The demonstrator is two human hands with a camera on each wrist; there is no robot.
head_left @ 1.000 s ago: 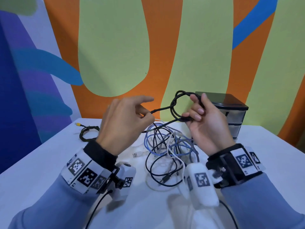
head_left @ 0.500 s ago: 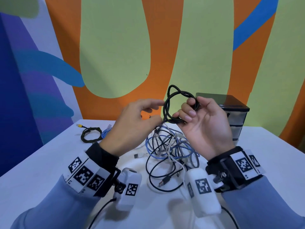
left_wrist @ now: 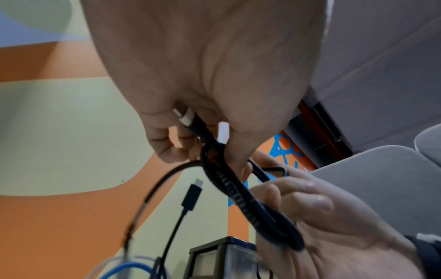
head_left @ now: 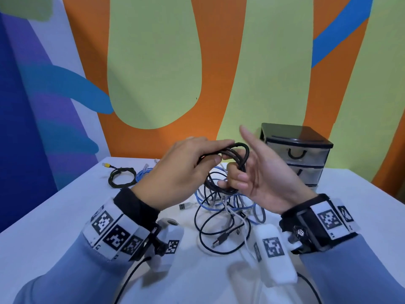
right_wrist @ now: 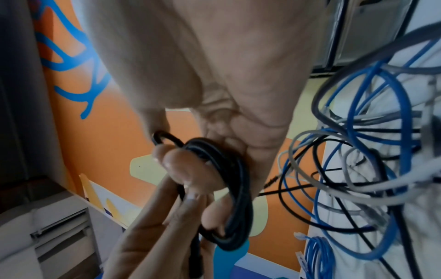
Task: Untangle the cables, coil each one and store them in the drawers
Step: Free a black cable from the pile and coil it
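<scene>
Both hands hold a black cable [head_left: 243, 150] wound into a small coil above the table. My left hand [head_left: 217, 153] pinches the coil's top strand, and the left wrist view shows a plug end [left_wrist: 188, 119] tucked in its fingers. My right hand [head_left: 235, 176] has its lower fingers curled through the coil [right_wrist: 236, 181], while its index finger points up. A black lead with a plug [left_wrist: 192, 196] hangs below the coil [left_wrist: 241, 194]. Under the hands lies a tangle of blue, grey, white and black cables [head_left: 225, 207].
A black-framed drawer unit [head_left: 295, 150] with all drawers closed stands at the back right of the white table [head_left: 54, 216]. A coiled black cable with a yellow plug [head_left: 121, 176] and a coiled blue cable [head_left: 142, 174] lie at the back left.
The hands have come together and dropped lower. My left hand has brought its strand over onto the coil, and the right index finger has straightened upward.
</scene>
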